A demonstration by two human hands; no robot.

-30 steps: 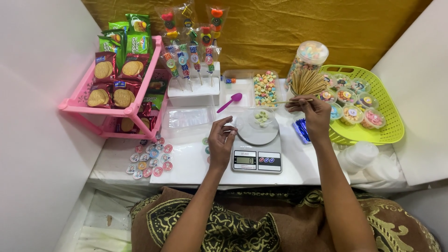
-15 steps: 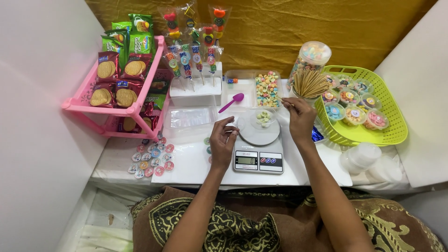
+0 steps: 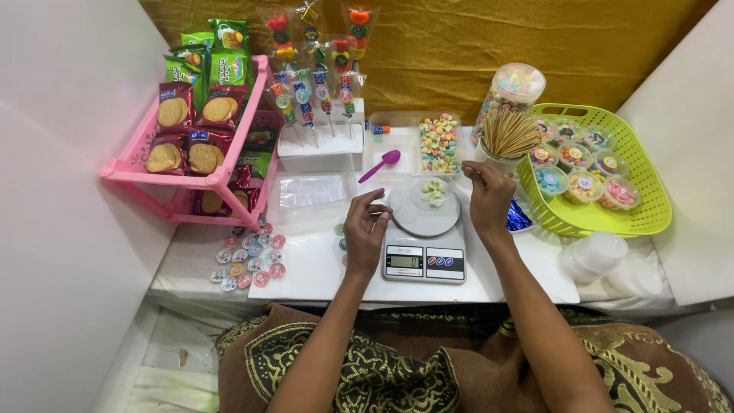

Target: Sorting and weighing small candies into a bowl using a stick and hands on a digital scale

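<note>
The right hand (image 3: 488, 200) has moved. A second ago it was out by the cup of wooden skewers (image 3: 508, 138), next to the green basket (image 3: 604, 222); half a second ago it had come in beside the small clear cup of candies (image 3: 434, 190) on the kitchen scale (image 3: 425, 243). Now it hangs just right of that cup, fingers (image 3: 470, 172) pinched together. The blue packet (image 3: 518, 218) is now partly hidden by the wrist. The left hand (image 3: 365, 233) shifted only slightly.

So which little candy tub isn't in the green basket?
The small clear tub sitting on the kitchen scale, between the left hand and right hand. It has no lid, while the other filled tubs sit lidded in the green basket.
</note>
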